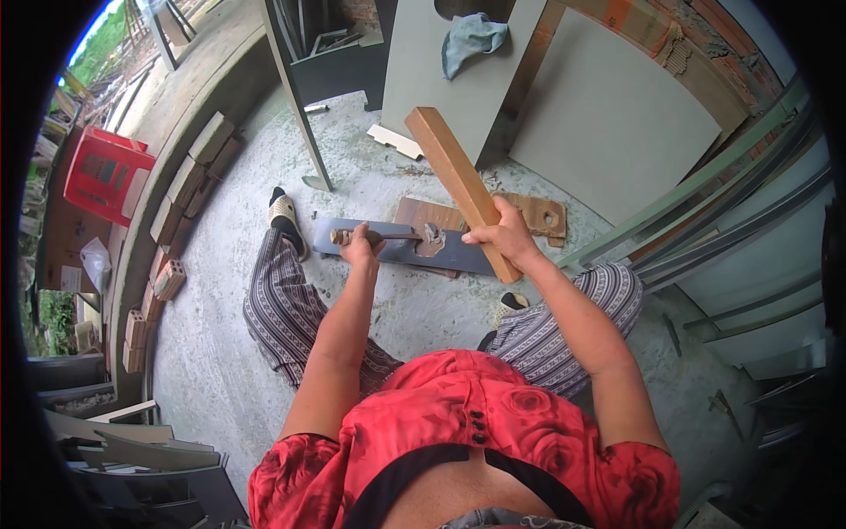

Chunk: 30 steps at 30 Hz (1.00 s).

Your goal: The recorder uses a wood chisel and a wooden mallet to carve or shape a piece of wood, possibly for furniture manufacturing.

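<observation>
My left hand (359, 250) is closed around the wooden handle of a chisel (401, 235), whose thin blade points right. Its tip reaches a rough, pale, torn-looking patch (432, 239) on a dark grey panel (467, 256), which lies on the floor between my feet. I cannot tell whether tip and patch touch. My right hand (509, 236) grips a thick wooden bar (451, 167) near its lower end. The bar slants up and away to the left, above the panel. Brown wooden boards (533, 214) lie partly under the panel.
Large pale grey boards (617, 115) lean at the far side, one with a blue cloth (471, 44) over it. Long metal strips (740, 203) stand along the right. Bricks (185, 187) line the left ledge beside a red plastic stool (107, 176). Stacked panels (159, 476) lie at lower left.
</observation>
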Each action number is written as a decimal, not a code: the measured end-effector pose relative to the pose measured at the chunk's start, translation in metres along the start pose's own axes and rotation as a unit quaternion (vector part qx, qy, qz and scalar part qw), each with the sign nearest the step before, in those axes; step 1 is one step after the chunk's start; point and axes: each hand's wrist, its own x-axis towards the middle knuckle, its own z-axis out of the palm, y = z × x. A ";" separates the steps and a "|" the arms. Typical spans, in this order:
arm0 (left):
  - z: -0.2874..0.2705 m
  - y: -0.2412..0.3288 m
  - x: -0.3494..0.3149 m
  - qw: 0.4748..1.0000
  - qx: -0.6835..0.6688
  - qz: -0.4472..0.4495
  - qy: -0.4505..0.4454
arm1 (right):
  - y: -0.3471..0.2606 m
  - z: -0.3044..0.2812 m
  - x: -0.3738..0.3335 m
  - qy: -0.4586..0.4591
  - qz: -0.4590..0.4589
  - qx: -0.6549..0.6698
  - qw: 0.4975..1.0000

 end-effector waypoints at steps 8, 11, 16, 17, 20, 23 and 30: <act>0.045 0.034 -0.015 0.921 0.187 0.239 -0.245 | -0.018 -0.011 -0.003 0.035 -0.029 -0.045 0.998; 0.042 0.023 -0.007 0.895 0.227 0.289 -0.255 | -0.018 -0.008 -0.006 0.026 -0.042 -0.059 0.997; 0.038 0.014 -0.015 0.909 0.245 0.242 -0.233 | -0.027 -0.009 -0.014 0.022 -0.070 -0.116 0.991; 0.039 0.014 -0.017 0.908 0.249 0.239 -0.239 | -0.027 -0.008 -0.015 0.025 -0.077 -0.129 0.988; 0.038 0.014 -0.019 0.902 0.265 0.248 -0.235 | -0.027 -0.003 -0.017 0.017 -0.113 -0.133 0.984; 0.041 0.012 -0.018 0.886 0.298 0.275 -0.225 | -0.042 0.004 -0.022 0.048 -0.224 -0.064 0.971; 0.040 0.019 -0.032 0.892 0.259 0.277 -0.247 | -0.051 0.011 -0.029 0.049 -0.377 -0.082 0.921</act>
